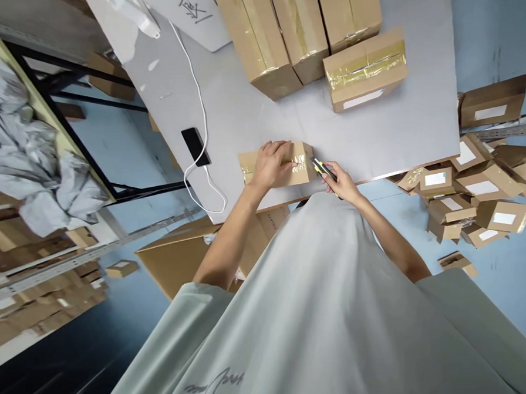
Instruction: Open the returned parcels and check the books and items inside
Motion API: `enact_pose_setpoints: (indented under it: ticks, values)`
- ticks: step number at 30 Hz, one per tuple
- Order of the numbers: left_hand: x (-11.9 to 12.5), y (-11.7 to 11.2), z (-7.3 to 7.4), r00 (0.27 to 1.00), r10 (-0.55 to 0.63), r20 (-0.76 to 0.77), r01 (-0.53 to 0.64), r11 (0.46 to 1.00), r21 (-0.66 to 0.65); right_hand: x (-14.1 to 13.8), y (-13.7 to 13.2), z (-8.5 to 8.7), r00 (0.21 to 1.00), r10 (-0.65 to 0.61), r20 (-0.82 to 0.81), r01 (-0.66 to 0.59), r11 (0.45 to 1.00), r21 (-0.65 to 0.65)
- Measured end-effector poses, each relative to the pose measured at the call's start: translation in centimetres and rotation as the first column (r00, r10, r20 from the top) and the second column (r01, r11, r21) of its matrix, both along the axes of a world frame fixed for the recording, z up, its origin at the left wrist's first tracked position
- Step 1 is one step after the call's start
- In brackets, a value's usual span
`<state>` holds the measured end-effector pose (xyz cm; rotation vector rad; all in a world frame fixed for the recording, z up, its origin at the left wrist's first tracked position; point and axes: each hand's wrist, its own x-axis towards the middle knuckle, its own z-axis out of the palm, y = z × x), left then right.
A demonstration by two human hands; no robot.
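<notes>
A small taped cardboard box (299,167) lies at the near edge of the grey table (259,115). My left hand (270,163) rests on top of it, fingers curled over the tape, pressing it down. My right hand (342,183) is closed round a yellow and black utility knife (322,169). The knife's tip sits at the right end of the box.
Several larger taped boxes (364,68) stand at the far side of the table. A black phone (195,146) on a white cable lies to the left. A pile of small labelled boxes (474,195) covers the floor on the right. Shelving with grey bags (26,150) stands at left.
</notes>
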<state>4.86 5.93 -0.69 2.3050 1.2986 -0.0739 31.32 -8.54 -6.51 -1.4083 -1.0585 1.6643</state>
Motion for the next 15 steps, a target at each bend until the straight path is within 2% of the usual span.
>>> enact_pose_setpoints:
  ticks: [3, 10, 15]
  values:
    - [0.1, -1.0, -0.6, 1.000, -0.007, -0.007, 0.007, 0.999, 0.038, -0.5, 0.2, -0.1, 1.000, 0.005, 0.014, -0.006, 1.000, 0.025]
    - [0.1, -3.1, -3.8, 0.995, 0.090, 0.034, -0.093, 0.990, 0.106, -1.2, 1.9, -0.2, 0.999, -0.014, 0.034, 0.012, 0.998, 0.054]
    - [-0.1, -3.4, -4.1, 0.990, 0.114, 0.081, -0.122, 0.987, 0.102, -1.3, 2.4, -0.4, 0.997, -0.045, 0.057, 0.042, 0.998, 0.056]
